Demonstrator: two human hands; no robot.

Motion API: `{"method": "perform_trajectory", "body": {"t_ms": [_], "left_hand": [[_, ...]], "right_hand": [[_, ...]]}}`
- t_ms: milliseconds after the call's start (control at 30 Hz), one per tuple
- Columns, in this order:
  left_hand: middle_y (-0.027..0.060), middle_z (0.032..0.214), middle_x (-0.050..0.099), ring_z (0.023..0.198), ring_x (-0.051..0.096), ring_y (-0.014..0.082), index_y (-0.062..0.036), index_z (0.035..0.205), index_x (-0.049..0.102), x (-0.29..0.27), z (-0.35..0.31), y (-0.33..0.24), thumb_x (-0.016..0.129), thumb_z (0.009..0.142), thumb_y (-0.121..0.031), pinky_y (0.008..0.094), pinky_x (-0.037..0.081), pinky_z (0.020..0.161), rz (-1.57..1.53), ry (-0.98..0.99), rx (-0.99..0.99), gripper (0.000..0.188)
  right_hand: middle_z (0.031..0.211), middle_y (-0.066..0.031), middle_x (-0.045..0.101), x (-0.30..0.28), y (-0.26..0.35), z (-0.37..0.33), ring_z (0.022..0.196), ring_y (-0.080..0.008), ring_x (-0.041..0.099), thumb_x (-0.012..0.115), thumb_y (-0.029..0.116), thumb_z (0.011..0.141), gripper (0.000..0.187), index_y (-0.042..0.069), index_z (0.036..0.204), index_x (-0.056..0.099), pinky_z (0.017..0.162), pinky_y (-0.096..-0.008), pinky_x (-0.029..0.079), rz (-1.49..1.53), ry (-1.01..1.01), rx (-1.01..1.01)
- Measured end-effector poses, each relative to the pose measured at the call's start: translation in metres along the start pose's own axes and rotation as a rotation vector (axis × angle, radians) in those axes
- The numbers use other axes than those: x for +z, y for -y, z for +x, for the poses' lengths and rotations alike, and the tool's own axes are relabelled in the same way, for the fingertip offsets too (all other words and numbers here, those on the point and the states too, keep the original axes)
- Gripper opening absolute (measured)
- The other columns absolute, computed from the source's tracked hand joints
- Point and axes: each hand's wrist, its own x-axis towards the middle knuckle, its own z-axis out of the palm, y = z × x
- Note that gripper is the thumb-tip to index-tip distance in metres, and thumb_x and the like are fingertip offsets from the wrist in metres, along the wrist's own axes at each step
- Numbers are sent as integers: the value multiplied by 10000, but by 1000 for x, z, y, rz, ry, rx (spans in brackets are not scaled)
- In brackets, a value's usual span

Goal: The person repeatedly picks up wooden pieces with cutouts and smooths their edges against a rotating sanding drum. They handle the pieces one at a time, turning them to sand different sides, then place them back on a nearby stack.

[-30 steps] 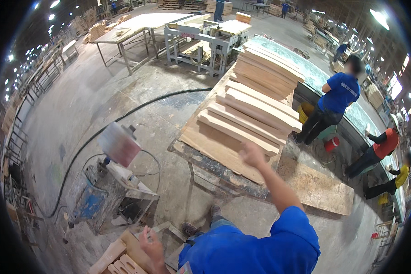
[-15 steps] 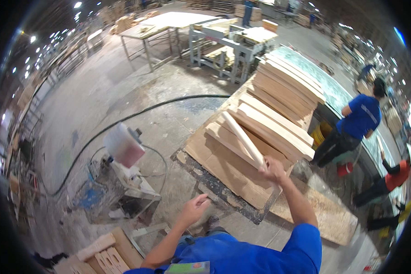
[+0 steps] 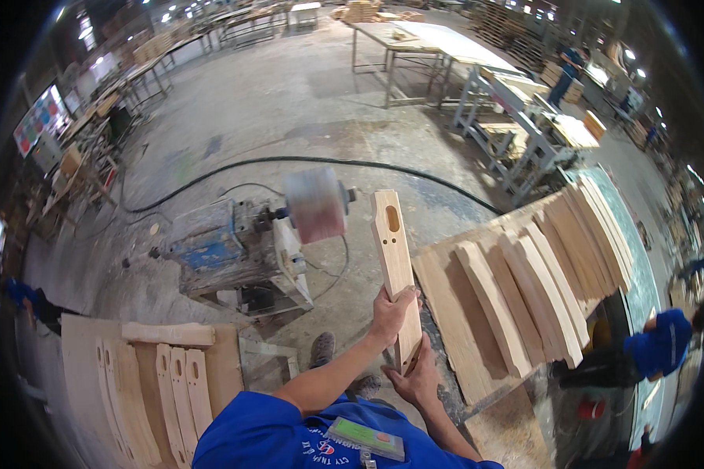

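Note:
A long wooden slat stands out in front of me, with an oval slot and small round holes near its far end. My left hand is closed around its left edge, partway down. Lower on the slat, my right hand grips the right edge near the bottom end. Beyond my left hand is a sanding machine with a reddish-grey drum, apart from the slat. Several curved wooden slats lie side by side on a cardboard-covered stand to my right.
At lower left, a board bears several slotted slats. A black hose crosses the floor behind the sander. Work tables stand farther back. A co-worker in blue is at the far right beside a green-topped table.
My right hand has brought the slat left, off the stack, and my left hand has taken hold of it too. The view has turned left, toward the sander.

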Motion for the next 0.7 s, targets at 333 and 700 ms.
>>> {"method": "perform_trajectory", "body": {"t_ms": [333, 700], "left_hand": [[387, 1641, 328, 1599, 235, 496, 158, 1576, 346, -109, 126, -111, 646, 1005, -251, 598, 204, 1311, 1482, -411, 826, 764], [342, 1667, 357, 1614, 241, 466, 193, 1528, 412, -158, 157, -134, 495, 1019, -253, 566, 191, 1327, 1700, -68, 719, 682]], "right_hand": [[1236, -281, 628, 81, 108, 178, 1140, -491, 648, 833, 302, 854, 757, -6, 1411, 424, 913, -576, 541, -236, 17, -167], [1175, -296, 613, 137, 134, 210, 1127, -514, 618, 792, 298, 877, 726, -66, 1378, 414, 953, -559, 537, -300, 57, -141]]}}
